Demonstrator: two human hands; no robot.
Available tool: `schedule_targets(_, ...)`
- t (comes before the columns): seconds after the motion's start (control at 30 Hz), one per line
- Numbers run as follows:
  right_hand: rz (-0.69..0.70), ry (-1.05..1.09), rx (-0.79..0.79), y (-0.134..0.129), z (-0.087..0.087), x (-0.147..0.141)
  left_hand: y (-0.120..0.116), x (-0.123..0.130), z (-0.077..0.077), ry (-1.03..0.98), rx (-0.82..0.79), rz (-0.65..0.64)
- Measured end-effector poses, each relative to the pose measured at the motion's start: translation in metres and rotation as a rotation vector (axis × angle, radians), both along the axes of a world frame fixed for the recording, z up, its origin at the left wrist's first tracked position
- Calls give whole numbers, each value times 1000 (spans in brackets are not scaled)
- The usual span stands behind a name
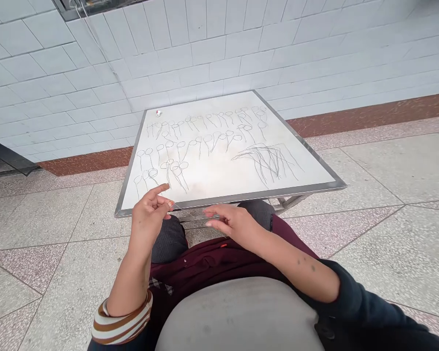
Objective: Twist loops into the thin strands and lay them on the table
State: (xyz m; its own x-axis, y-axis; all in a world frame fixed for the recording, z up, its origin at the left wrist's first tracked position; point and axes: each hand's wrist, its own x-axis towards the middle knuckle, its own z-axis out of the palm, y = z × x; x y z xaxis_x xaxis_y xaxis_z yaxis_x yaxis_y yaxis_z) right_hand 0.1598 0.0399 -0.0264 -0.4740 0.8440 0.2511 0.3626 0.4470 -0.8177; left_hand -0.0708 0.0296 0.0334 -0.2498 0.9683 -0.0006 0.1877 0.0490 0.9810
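Grey shirt point(237, 317) nearest; beyond, left hand point(147, 217) pinches a thin wire point(184, 208) slanting toward right hand point(234, 222), whose finger and thumb stand parted, near the surface point(219, 178).

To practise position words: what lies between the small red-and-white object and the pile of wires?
Rows of looped wires on the white tabletop; the head view shows them.

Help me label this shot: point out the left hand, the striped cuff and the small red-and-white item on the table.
Left hand point(145, 219): head view, middle of the hand.
Striped cuff point(124, 323): head view, on its stripes.
Small red-and-white item point(158, 113): head view, its middle.
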Motion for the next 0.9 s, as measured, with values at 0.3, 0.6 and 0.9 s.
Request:
schedule_targets(0.3, -99, 121, -254, 7, -23, -8, 31, 4, -17, 53, 54, -67)
schedule_targets(0.6, -488, -27, -306, 70, -41, 48, 0, 12, -77, -111, -132, -6)
schedule_targets(0.9, -662, -375, -307, 129, -51, 92, -15, 33, -108, -112, -224, -121)
